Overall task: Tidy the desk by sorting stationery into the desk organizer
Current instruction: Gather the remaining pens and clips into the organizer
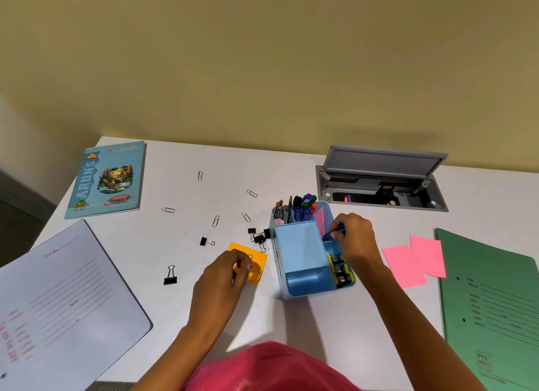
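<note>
A light blue desk organizer (300, 247) stands mid-desk with pens, markers and pencils (300, 207) upright in its back slots, a pink note in a side slot and yellow items in the right front slot. My right hand (354, 236) hovers over its right side, fingers closed on a blue pen (335, 233). My left hand (230, 271) rests on an orange sticky-note pad (256, 262) left of the organizer, pinching something small and dark. Black binder clips (259, 239) and paper clips (215, 221) lie scattered to the left.
Two pink sticky notes (414, 261) lie right of the organizer, a green folder (493, 303) at the right edge. A white file (67, 303) and a blue notebook (108, 179) sit at left. An open grey cable box (382, 183) is recessed at the back.
</note>
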Demonstrator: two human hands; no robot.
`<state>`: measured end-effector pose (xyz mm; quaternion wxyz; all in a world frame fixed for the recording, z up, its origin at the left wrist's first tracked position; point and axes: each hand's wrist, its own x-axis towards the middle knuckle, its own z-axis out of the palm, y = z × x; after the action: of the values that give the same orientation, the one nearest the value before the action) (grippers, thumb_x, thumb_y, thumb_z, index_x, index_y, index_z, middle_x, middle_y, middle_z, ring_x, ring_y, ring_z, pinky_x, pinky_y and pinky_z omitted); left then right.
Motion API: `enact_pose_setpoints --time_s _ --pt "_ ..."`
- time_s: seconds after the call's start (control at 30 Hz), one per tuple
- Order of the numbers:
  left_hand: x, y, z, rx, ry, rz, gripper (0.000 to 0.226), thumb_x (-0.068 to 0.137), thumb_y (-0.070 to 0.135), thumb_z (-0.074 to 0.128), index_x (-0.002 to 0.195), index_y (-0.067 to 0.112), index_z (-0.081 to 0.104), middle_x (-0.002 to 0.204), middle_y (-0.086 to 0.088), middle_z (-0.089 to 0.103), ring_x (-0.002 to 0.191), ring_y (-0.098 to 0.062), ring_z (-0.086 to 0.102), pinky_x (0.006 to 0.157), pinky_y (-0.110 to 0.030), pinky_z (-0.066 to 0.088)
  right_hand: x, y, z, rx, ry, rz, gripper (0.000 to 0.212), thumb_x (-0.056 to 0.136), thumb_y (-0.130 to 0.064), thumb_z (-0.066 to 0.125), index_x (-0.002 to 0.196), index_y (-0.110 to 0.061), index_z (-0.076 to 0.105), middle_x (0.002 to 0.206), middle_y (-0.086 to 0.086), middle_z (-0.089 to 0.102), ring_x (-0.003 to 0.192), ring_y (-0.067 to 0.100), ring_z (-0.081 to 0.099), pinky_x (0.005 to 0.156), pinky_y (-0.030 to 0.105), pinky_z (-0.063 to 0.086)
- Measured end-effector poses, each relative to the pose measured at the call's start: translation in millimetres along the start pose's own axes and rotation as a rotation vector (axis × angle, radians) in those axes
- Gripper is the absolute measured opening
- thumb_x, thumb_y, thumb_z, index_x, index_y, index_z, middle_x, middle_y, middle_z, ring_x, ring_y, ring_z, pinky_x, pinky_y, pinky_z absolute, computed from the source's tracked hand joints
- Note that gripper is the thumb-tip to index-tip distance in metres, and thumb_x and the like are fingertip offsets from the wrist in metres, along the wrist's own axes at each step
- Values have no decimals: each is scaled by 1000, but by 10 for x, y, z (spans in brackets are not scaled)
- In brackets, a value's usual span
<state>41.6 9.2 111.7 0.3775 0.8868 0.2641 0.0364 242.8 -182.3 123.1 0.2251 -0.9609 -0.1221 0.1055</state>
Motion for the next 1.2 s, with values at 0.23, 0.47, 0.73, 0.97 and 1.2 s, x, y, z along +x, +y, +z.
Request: enact_pose_setpoints --time_s 0.23,0.47,0.73,0.97,1.2 --pt "-6 3 -6 -7 4 -3 10 93 39 49 85 35 52 83 16 62 74 -5 59 61 -33 50 -49 -49 -22 20 51 -11 11 84 -1 66 94 -5 68 100 14 64 86 24 59 75 27 48" --pt "-7 37 0 -7 -3 10 12 93 38 49 82 35 52 83 17 62 74 -6 59 60 -32 48 -220 -82 -188 31 162 -38 11 88 -3 62 99 -4 64 101 10 58 85 15 48 70 21 35" --pt "-18 34 12 -14 -13 27 11 93 37 51 82 36 53 82 19 62 73 -4 59 60 -30 48 -300 -36 -258 64 192 -10 11 86 -4 64 97 -4 65 100 12 61 83 15 48 69 22 37" --pt "-40 37 7 -19 -12 30 11 93 36 51 82 34 54 81 18 62 73 -6 60 60 -32 48 -351 -12 -331 100 289 -50 11 85 -1 65 95 -3 66 98 14 62 84 16 51 72 23 39" --pt "-45 80 23 -8 -40 58 14 93 35 51 79 37 52 81 18 61 73 -6 59 60 -25 45 -269 41 -221 66 202 -59 14 84 -3 67 98 -4 67 101 12 62 84 14 49 71 20 37"
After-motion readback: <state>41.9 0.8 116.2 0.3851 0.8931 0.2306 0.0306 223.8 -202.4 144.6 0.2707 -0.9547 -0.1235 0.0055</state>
